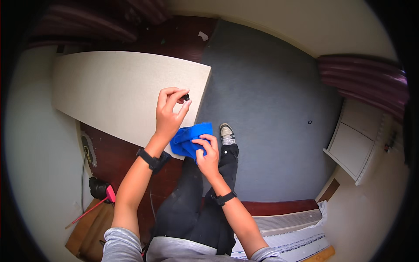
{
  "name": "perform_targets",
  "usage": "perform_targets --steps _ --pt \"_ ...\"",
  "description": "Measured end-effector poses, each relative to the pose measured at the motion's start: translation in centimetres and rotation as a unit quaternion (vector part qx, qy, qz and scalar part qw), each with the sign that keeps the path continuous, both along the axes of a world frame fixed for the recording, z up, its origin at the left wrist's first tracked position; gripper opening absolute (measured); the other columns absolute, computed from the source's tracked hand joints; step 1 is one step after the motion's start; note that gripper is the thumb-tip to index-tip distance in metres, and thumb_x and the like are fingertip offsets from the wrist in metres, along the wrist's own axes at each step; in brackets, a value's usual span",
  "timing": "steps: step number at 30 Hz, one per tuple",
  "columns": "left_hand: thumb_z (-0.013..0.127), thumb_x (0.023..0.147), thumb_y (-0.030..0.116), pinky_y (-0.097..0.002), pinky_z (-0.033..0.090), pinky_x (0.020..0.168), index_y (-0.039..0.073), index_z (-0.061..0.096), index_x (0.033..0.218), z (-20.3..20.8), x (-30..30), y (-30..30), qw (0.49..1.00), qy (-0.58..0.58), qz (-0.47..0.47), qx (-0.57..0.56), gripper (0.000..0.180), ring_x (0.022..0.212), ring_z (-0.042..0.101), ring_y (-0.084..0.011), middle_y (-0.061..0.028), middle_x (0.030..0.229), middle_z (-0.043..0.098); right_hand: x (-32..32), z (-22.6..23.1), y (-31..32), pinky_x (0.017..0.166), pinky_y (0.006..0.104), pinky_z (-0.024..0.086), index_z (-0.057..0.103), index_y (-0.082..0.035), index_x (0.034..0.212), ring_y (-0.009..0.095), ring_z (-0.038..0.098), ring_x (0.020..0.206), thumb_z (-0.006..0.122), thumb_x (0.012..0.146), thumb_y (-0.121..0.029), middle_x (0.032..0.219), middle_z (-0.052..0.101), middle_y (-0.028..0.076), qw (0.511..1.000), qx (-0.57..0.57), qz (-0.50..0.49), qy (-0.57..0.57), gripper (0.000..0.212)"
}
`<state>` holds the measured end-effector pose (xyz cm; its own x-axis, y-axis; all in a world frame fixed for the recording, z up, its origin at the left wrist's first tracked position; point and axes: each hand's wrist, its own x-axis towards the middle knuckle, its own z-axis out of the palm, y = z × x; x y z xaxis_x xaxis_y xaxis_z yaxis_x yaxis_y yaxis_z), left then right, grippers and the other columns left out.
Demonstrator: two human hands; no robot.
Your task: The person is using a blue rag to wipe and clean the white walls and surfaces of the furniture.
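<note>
My left hand (169,112) is raised over the right end of a pale table (122,81). Between its thumb and fingers it pinches a small black object (186,97), too small to name. Lower and to the right, my right hand (207,155) grips a bright blue cloth (192,135). The cloth hangs bunched at the table's near right corner, partly covering it. Part of the cloth lies behind my right fingers. Dark bands circle both of my wrists.
A grey floor mat (270,109) spreads to the right of the table, with a small dark ring (310,122) on it. A white cabinet (349,144) stands at the right wall. At lower left are a cardboard box (83,231) and a pink-headed tool (111,194).
</note>
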<state>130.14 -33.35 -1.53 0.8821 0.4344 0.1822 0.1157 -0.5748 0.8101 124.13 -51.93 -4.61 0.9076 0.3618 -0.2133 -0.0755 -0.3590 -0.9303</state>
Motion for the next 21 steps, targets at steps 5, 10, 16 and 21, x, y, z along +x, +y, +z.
perform_targets --steps 5,10,16,21 --pt "0.072 0.079 -0.006 -0.0287 0.054 0.078 0.001 0.066 0.117 9.8 -1.8 -3.1 0.998 -0.046 -0.046 -0.008 0.038 0.092 0.061 -0.0181 -0.0113 0.112 0.053 4.4 11.3 -2.8 0.085 0.0335 0.050 0.073 -0.006 0.100 0.025 0.063 0.094 0.063 0.076 0.005 0.101 0.061 0.010 0.997 0.030 0.002 -0.072 0.029" --pt "0.074 0.077 -0.007 -0.0283 0.057 0.077 -0.001 0.067 0.115 21.7 -4.2 -5.2 0.993 -0.107 -0.050 -0.016 0.040 0.092 0.063 -0.0194 -0.0124 0.111 0.054 6.7 24.1 -5.2 0.079 0.0321 0.051 0.075 -0.006 0.100 0.021 0.062 0.091 0.075 0.077 -0.003 0.098 0.062 0.008 0.992 0.048 0.054 -0.102 0.023" --pt "0.076 0.074 -0.006 -0.0278 0.059 0.075 -0.002 0.068 0.112 34.6 -8.7 -6.3 0.987 -0.156 -0.049 0.011 0.039 0.093 0.063 -0.0201 -0.0123 0.110 0.054 5.5 38.6 -5.0 0.076 0.0333 0.052 0.073 -0.006 0.100 0.022 0.062 0.087 0.082 0.072 -0.012 0.097 0.061 0.008 0.972 0.079 0.167 -0.145 0.030" --pt "0.077 0.073 -0.007 -0.0257 0.058 0.073 -0.001 0.069 0.112 42.0 -12.6 -7.1 0.977 -0.190 -0.062 0.076 0.041 0.091 0.062 -0.0182 -0.0108 0.111 0.053 3.0 46.2 -3.8 0.076 0.0350 0.054 0.069 -0.004 0.103 0.024 0.063 0.088 0.082 0.073 -0.012 0.097 0.061 0.010 0.958 0.090 0.171 -0.211 0.033"
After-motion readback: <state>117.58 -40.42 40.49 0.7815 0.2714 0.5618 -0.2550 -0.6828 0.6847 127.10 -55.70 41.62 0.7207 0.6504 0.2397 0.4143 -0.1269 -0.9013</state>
